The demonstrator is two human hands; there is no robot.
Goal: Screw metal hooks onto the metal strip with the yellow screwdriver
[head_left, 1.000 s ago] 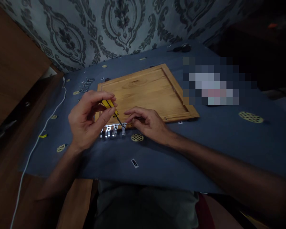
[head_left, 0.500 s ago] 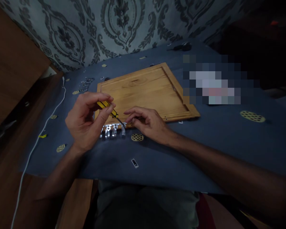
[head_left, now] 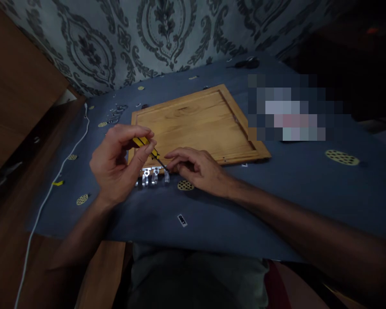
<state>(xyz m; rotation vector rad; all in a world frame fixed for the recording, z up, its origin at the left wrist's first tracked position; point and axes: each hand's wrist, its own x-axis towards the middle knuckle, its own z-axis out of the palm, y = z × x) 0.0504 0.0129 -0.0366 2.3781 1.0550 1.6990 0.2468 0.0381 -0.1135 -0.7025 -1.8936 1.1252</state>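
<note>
My left hand point(head_left: 117, 165) is closed around the yellow and black handle of a screwdriver point(head_left: 143, 143). Its dark shaft slants down to the right, the tip meeting the last hook at the near edge of a wooden panel point(head_left: 189, 133). Along that edge sits a silver metal hook rack point(head_left: 155, 174) with several hooks hanging over the side; my left hand partly covers its left end. My right hand point(head_left: 201, 169) rests at the panel's edge, fingers curled with the fingertips close by the screwdriver tip. Whatever they pinch there is hidden.
The panel lies on a dark blue patterned cloth point(head_left: 244, 214). Small loose metal pieces point(head_left: 117, 112) lie beyond its left corner, and a dark object point(head_left: 248, 63) lies at the back. A white cable point(head_left: 67, 159) runs down the left side. A blurred-out patch covers something at right.
My right hand has shifted slightly left, its fingertips now nearer the screwdriver tip. The left hand keeps its grip on the screwdriver, almost unmoved.
</note>
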